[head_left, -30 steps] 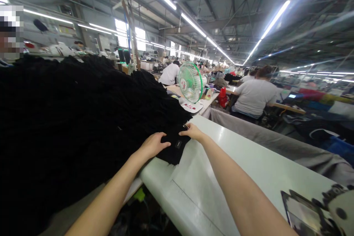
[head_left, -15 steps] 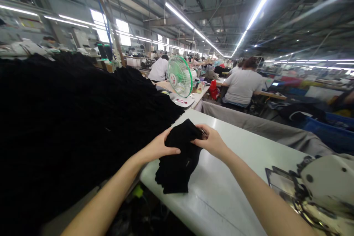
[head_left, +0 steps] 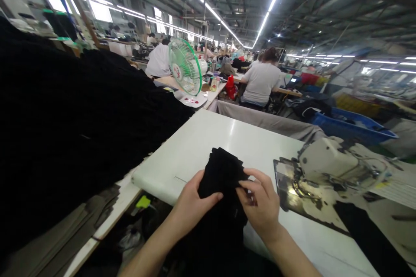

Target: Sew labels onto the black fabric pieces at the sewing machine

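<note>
Both hands grip a bundle of black fabric pieces (head_left: pixel 222 166) above the front edge of the pale green worktable (head_left: pixel 191 138). My left hand (head_left: pixel 196 197) is closed round the bundle's left side, its thumb lying on top. On the right edge, the fingers of my right hand (head_left: pixel 261 201) are bent and pinch the cloth. The bundle's upper end shows several layered edges, and its lower part hangs down toward me with a tiny light mark on it. Whether the right hand also holds a small tool, I cannot tell.
A sewing machine (head_left: pixel 328 164) stands at the right, with a black strip (head_left: pixel 373 238) of cloth beside it. A large black fabric heap (head_left: pixel 71 138) fills the left. Beyond are a green fan (head_left: pixel 185 67), a blue bin (head_left: pixel 354 125) and a seated person (head_left: pixel 261 80).
My view has turned right, bringing more of the sewing machine into sight. Both hands have drawn the bundle nearer me, and its lower end now hangs past the table edge.
</note>
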The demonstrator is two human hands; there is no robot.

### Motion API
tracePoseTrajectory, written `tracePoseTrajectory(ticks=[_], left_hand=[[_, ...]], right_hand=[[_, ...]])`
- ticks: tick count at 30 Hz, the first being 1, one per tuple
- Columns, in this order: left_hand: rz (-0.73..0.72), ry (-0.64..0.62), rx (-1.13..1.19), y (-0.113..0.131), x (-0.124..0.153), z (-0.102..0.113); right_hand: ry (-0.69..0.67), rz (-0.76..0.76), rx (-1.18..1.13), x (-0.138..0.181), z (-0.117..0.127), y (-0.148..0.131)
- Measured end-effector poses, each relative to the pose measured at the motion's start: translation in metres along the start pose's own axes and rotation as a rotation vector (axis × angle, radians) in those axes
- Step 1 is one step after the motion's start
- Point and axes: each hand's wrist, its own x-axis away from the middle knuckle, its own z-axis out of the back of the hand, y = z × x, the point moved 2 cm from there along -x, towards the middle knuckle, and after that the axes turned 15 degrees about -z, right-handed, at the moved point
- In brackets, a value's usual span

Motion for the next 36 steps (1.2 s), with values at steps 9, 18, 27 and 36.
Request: tracePoseTrajectory(ticks=[9, 18, 27, 36], left_hand=[[-0.132, 0.040, -0.260, 0.009, 0.014, -0.012], [-0.214, -0.006, -0.369, 0.024, 0.022, -0.026], [-0.232, -0.047, -0.383, 0.033, 0.023, -0.044], [-0.162, -0.059, -0.372, 0.049, 0.015, -0.067]], right_hand=[[-0.297, -0.052, -0.097, 0.024, 0.041, -0.006], [-0.307, -0.055, -0.074, 0.025, 0.067, -0.003], [-0.262, -0.059, -0.099, 0.033, 0.088, 0.005], [-0.235, -0.172, -0.210, 0.039, 0.100, 0.016]])
